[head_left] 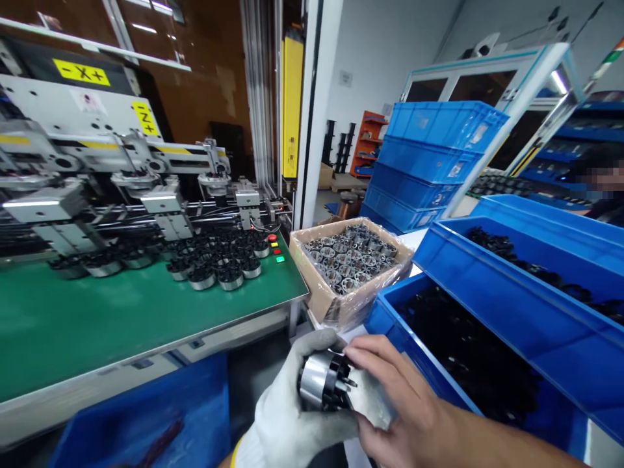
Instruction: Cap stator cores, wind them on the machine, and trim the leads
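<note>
In the head view, a motor stator [318,382] with a silver metal ring and black plastic end pieces lies tilted in my left hand [287,409]. That hand wears a white glove, its fingers wrapped around the ring. My right hand [400,396] is bare. Its fingertips and thumb grip the black end of the same stator from the right, top and bottom. The palm side of the right hand and the stator's far side are hidden. Just beyond the hands stands a cardboard box [329,309] lined with plastic, holding many bare metal stator cores [348,257].
At left, a green worktable [121,318] bears several assembled stators [229,276] beneath a winding machine [166,208]. Blue bins [517,279] with black plastic parts stand close on the right. Stacked blue crates [429,156] rise behind; a blue bin [199,416] sits low left. Another person [609,188] is at far right.
</note>
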Available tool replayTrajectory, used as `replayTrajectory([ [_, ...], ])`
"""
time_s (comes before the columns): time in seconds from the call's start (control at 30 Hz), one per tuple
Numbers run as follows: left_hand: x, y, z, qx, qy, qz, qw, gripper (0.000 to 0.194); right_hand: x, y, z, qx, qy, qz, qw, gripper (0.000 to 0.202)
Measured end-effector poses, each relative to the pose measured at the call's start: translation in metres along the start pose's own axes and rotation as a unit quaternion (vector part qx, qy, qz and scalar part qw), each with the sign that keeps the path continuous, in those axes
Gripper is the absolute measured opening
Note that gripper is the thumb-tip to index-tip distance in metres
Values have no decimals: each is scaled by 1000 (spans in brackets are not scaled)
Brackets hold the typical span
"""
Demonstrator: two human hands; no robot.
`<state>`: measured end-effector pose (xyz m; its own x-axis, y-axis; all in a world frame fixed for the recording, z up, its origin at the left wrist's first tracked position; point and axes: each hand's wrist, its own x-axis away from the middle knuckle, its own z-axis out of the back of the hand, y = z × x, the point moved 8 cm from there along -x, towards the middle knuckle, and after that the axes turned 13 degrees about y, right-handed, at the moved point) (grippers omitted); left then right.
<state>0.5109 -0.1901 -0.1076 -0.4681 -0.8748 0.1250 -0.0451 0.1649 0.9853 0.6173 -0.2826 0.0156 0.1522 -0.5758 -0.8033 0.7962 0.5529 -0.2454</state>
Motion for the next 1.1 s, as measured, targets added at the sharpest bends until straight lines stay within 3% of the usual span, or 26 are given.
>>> replayTrajectory([
  [0.17,-4,11,7,43,-12,-33,998,87,4,-3,-4,56,18,49,997,40],
  [0.43,-1,7,11,-63,10,-7,998,88,5,-6,-1,99,62,72,991,33],
  [0.67,-2,7,11,-63,2,-25,998,87,8,-9,0,79,83,13,993,38],
  [0.9,0,14,12,-69,9,-50,996,82,12,-2,-3,43,62,-35,997,37],
  [1.1,3,20,7,-106,20,-58,993,84,9,-3,-5,57,43,-20,997,34],
])
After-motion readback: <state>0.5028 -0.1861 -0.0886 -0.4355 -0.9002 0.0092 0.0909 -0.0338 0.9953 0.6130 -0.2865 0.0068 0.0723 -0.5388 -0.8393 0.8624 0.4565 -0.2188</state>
